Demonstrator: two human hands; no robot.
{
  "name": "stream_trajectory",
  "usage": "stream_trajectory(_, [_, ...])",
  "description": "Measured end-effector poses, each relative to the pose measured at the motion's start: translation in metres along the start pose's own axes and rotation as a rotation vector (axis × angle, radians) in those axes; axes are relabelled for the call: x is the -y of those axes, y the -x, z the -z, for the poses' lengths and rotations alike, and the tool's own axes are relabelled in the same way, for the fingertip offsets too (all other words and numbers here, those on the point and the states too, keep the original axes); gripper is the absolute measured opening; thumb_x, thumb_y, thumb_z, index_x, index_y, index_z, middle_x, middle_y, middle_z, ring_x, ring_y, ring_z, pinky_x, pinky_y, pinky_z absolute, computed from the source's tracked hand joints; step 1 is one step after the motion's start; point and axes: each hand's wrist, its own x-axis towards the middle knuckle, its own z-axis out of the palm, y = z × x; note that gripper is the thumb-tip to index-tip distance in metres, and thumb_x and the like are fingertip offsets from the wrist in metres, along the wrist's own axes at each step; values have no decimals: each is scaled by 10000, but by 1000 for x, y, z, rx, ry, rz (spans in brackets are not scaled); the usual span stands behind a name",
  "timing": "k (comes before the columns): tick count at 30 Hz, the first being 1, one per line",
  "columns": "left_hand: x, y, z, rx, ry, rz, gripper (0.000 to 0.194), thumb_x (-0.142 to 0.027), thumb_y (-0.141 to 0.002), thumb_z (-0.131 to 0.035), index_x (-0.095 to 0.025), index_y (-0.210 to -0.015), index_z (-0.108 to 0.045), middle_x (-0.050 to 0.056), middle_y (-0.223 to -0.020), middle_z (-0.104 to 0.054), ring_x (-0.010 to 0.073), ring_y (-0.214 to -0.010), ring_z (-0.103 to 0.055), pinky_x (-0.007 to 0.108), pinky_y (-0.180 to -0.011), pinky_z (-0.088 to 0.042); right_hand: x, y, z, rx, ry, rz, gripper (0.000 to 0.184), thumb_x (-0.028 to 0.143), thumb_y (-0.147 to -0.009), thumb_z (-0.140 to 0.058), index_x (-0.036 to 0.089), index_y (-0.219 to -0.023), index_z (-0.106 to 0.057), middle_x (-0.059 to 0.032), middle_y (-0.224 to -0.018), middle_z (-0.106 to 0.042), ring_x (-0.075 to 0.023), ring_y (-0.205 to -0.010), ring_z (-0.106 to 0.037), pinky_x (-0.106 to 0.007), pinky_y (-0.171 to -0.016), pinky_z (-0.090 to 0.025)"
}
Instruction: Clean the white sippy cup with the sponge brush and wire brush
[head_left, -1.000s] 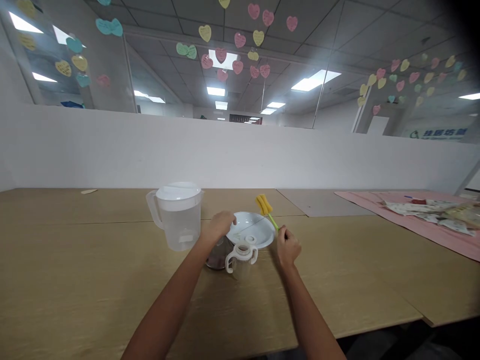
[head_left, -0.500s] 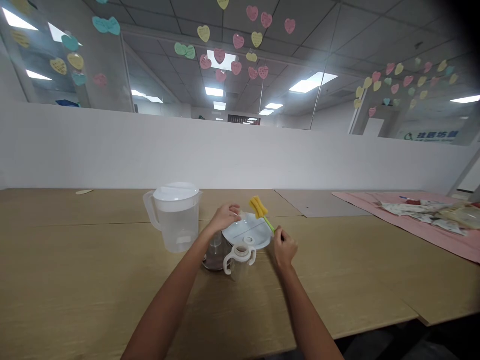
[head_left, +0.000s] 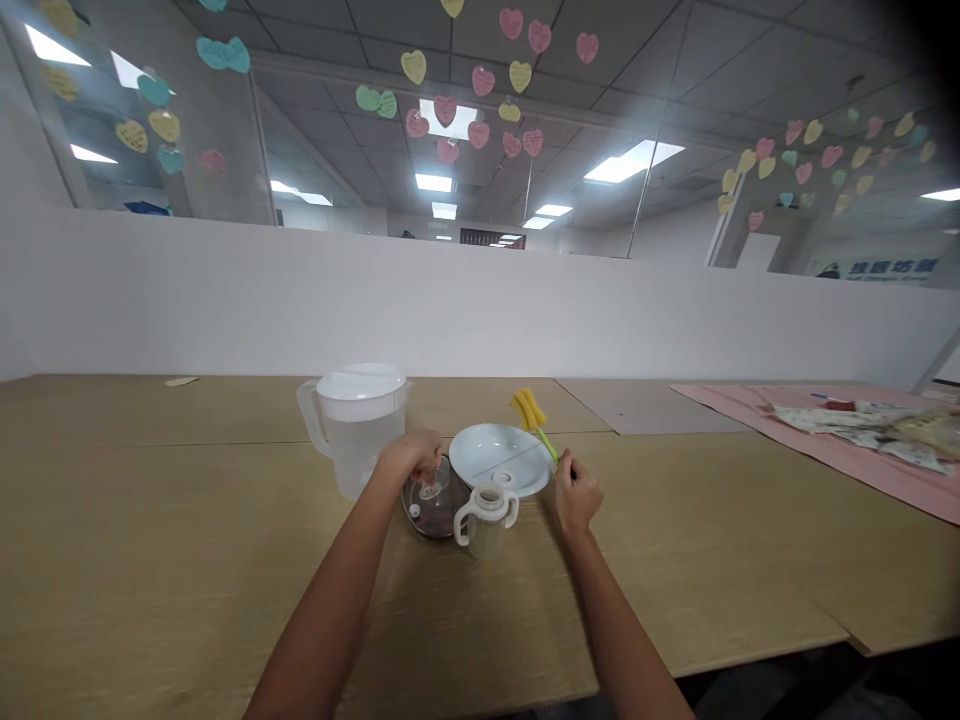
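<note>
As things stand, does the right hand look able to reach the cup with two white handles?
Probably yes: the right hand is near the cup, with only tabletop visible between them. However, it holds the yellow sponge brush, so grasping might require freeing it first.

Pink cloth point(head_left: 739, 403): is lying at right, bearing packets point(head_left: 862, 422)
Grey sheet point(head_left: 645, 408): is stretching beside its left edge
White partition point(head_left: 480, 305): is standing behind, glass point(head_left: 577, 110) rising above
Heart-shaped notes point(head_left: 540, 37): are sticking to the glass
Ceiling lights point(head_left: 634, 161): are shining beyond
</note>
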Motion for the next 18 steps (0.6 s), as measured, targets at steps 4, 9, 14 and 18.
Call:
stream_trajectory(4, [4, -21, -12, -77, -18, -13, 126, -108, -526, -627, -140, -591, -524, 37, -541, -600, 176, -577, -593, 254, -544, -443, -1, -1, -1, 33, 16, -5, 527, 454, -828, -280, 142, -585, -629, -65, -538, -571, -97, -452, -325, -236, -490, -186])
stream_trajectory(9, [-2, -16, -15, -62, -38, -65, 155, -151, -501, -671, -149, -593, -546, 30, -539, -600, 178, -532, -577, 257, -517, -433, -2, -1, -3, 12, 31, -9, 524, 450, -826, -287, 136, -591, -635, -66, -536, -569, -96, -450, -319, -238, -491, -181])
stream_trajectory(14, [-29, -4, -14, -219, -67, -171, 103, -80, -544, -596, -138, -628, -594, 85, -739, -642, 210, -725, -579, 273, -644, -419, -2, -2, -3, 25, 30, -32, 520, 443, -827, -289, 137, -590, -636, -70, -540, -575, -97, -448, -313, -239, -488, -172])
stream_trajectory(18, [-55, -13, -33, -272, 44, -372, 174, -235, -732, -458, -169, -695, -615, 7, -742, -620, 135, -694, -547, 198, -604, -381, -2, -2, -2, 38, 21, -40, 533, 457, -823, -284, 130, -607, -644, -77, -538, -577, -103, -451, -333, -237, -486, -177])
